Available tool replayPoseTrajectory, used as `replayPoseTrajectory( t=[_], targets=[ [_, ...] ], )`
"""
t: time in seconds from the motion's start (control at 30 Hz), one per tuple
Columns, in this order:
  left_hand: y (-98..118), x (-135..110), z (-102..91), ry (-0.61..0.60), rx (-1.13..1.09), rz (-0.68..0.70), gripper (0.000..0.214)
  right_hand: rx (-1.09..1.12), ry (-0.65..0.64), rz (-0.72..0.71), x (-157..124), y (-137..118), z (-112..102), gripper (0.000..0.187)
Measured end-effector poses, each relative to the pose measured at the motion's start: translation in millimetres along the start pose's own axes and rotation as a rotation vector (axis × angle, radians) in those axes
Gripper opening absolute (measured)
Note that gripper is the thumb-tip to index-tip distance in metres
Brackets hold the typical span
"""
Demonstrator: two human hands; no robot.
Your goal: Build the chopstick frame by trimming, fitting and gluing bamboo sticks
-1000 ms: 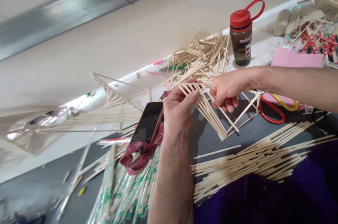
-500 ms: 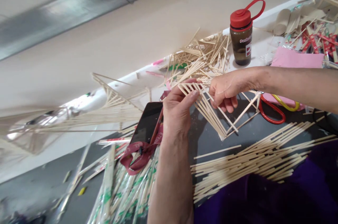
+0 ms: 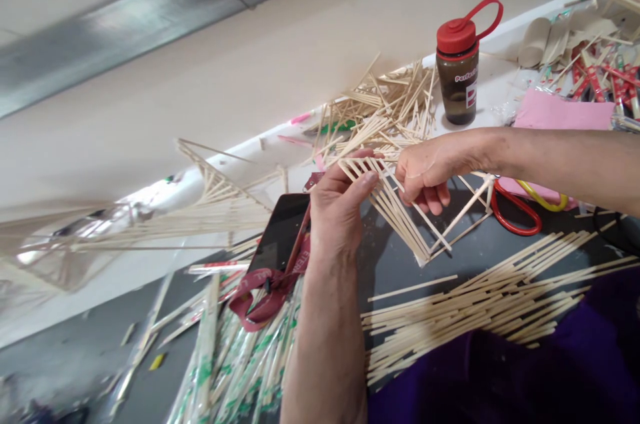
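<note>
A frame of glued wooden sticks (image 3: 400, 214) stands tilted on the dark table (image 3: 465, 251) in front of me. My left hand (image 3: 337, 214) grips its upper left edge, thumb over the stick ends. My right hand (image 3: 427, 171) is closed on the top of the frame from the right, fingers curled round the sticks. A row of loose sticks (image 3: 475, 314) lies near the table's front edge, below both hands.
A dark phone (image 3: 280, 231) with a maroon lanyard (image 3: 270, 291) lies left of my left arm. Wrapped chopsticks (image 3: 235, 364) pile at the front left. A red-capped bottle (image 3: 457, 74), red scissors (image 3: 517, 214), pink paper (image 3: 560, 111), a stick heap (image 3: 385, 107) lie behind.
My right hand has shifted slightly to the left along the top of the frame. My left hand stays put.
</note>
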State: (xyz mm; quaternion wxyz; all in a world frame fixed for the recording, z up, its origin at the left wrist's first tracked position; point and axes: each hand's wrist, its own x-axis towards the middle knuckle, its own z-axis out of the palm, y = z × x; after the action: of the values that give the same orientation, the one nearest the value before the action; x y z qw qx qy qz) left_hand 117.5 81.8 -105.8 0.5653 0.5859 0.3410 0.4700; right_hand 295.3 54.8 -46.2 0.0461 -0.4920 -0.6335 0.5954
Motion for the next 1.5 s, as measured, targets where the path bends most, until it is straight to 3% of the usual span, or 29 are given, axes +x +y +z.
replayPoseTrajectory(
  t=[0.93, 1.5],
  targets=[
    [-0.3, 0.4, -1.1, -0.008, 0.016, 0.006, 0.025, 0.121, 0.059, 0.06, 4.9, 2.5, 3.7, 0.019],
    [-7.7, 8.0, 0.5, -0.024, -0.088, 0.094, 0.037, -0.004, -0.005, -0.06, 11.0, 7.1, -1.7, 0.011]
  ],
)
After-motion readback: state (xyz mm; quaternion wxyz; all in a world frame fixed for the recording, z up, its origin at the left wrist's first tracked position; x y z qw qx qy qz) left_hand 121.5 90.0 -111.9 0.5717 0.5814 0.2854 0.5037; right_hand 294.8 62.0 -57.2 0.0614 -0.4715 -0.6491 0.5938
